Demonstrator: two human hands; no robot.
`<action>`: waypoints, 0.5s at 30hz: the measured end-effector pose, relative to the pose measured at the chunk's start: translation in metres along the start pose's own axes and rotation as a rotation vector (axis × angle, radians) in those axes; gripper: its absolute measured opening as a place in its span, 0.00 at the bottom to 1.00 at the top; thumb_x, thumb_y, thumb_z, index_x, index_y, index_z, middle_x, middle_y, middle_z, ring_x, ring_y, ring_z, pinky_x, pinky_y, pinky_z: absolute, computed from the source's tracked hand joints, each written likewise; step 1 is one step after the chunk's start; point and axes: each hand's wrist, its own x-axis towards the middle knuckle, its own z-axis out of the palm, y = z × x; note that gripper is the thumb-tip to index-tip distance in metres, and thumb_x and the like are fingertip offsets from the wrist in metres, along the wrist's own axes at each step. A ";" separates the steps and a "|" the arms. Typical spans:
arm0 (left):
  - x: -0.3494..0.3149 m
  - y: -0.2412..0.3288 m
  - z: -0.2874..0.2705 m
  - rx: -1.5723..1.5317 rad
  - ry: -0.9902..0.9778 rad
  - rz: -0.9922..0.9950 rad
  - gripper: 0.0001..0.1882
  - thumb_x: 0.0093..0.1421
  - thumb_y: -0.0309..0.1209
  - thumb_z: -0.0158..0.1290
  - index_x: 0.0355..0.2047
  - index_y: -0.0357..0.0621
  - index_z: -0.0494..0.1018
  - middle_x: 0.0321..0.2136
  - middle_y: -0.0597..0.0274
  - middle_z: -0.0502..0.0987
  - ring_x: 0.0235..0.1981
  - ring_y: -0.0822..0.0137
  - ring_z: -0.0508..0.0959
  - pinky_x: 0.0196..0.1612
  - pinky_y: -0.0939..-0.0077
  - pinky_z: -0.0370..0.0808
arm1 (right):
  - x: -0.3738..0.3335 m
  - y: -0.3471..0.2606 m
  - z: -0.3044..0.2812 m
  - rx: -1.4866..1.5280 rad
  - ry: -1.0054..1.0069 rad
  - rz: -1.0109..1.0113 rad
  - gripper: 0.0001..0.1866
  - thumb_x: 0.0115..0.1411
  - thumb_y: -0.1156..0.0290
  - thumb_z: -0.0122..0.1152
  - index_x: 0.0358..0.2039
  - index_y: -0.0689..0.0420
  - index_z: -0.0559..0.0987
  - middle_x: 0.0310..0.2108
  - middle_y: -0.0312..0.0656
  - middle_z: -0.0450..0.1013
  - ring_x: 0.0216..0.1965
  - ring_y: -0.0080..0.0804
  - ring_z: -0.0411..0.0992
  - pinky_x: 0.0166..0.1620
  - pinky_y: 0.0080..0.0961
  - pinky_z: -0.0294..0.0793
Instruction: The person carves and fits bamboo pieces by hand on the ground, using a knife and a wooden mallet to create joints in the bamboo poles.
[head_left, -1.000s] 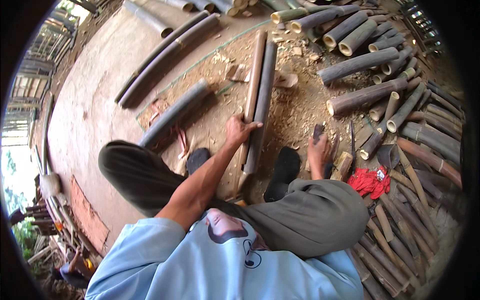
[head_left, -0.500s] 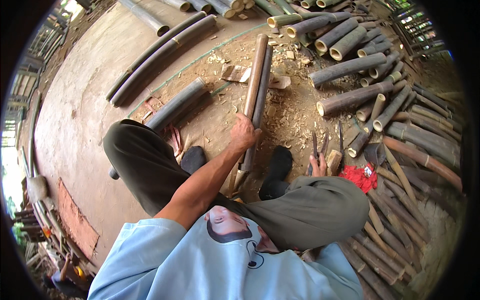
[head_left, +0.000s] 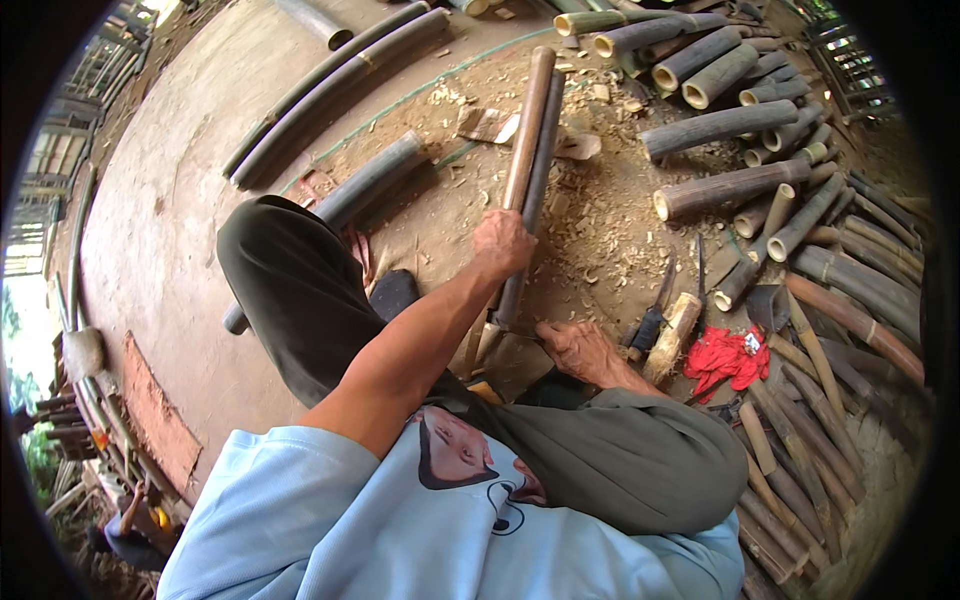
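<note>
My left hand [head_left: 505, 242] is wrapped round a brown bamboo pole [head_left: 528, 130], which points away from me between my legs. Right against it runs a darker bamboo pole [head_left: 541, 165]. Close to the near ends of the poles, my right hand [head_left: 585, 352] is closed on what looks like a knife; its thin blade is hard to make out and the handle is hidden in the fingers. Beside that wrist, a dark-handled knife [head_left: 650, 322] lies next to a short bamboo piece [head_left: 676, 335].
Cut bamboo tubes [head_left: 720, 190] are heaped to the right. A red cloth [head_left: 727, 358] lies by my right knee. Pale shavings [head_left: 590, 215] cover the floor ahead. Long poles [head_left: 340, 95] lie far left, a shorter tube [head_left: 370, 180] nearer. A person [head_left: 132, 535] appears at lower left.
My right hand has moved left from the tools by the short bamboo piece to the near ends of the poles, bringing a blade along. My left hand keeps its grip. The view has shifted slightly.
</note>
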 end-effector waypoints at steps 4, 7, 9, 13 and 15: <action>-0.002 -0.001 -0.002 -0.056 -0.029 -0.040 0.38 0.54 0.50 0.65 0.48 0.22 0.72 0.42 0.42 0.77 0.41 0.54 0.83 0.38 0.67 0.83 | 0.001 -0.004 0.012 -0.018 -0.043 0.054 0.08 0.59 0.73 0.55 0.41 0.55 0.74 0.34 0.49 0.76 0.32 0.51 0.79 0.31 0.45 0.78; 0.003 0.000 -0.002 -0.057 -0.040 -0.079 0.37 0.54 0.50 0.66 0.48 0.24 0.73 0.42 0.44 0.77 0.41 0.56 0.83 0.38 0.68 0.83 | 0.006 -0.006 0.017 -0.039 -0.038 0.079 0.09 0.59 0.73 0.53 0.41 0.55 0.74 0.36 0.49 0.76 0.32 0.52 0.79 0.34 0.44 0.78; 0.002 0.003 0.001 -0.022 -0.017 -0.069 0.36 0.54 0.49 0.65 0.48 0.26 0.73 0.42 0.45 0.77 0.40 0.57 0.83 0.37 0.69 0.83 | 0.005 -0.007 0.016 -0.055 -0.029 0.091 0.10 0.59 0.73 0.52 0.41 0.55 0.74 0.36 0.49 0.76 0.33 0.52 0.79 0.35 0.43 0.78; 0.003 0.003 0.003 -0.023 -0.003 -0.049 0.33 0.56 0.48 0.64 0.49 0.30 0.73 0.43 0.48 0.77 0.40 0.59 0.83 0.37 0.70 0.83 | 0.014 -0.013 0.013 -0.096 -0.099 0.155 0.10 0.58 0.73 0.52 0.41 0.54 0.74 0.34 0.49 0.77 0.36 0.51 0.79 0.38 0.43 0.77; 0.004 0.004 0.000 -0.054 -0.035 -0.065 0.31 0.55 0.47 0.65 0.47 0.31 0.75 0.43 0.46 0.78 0.41 0.57 0.83 0.38 0.68 0.83 | 0.018 -0.016 0.003 -0.100 -0.166 0.207 0.08 0.57 0.73 0.54 0.39 0.54 0.74 0.34 0.50 0.77 0.36 0.51 0.79 0.38 0.44 0.77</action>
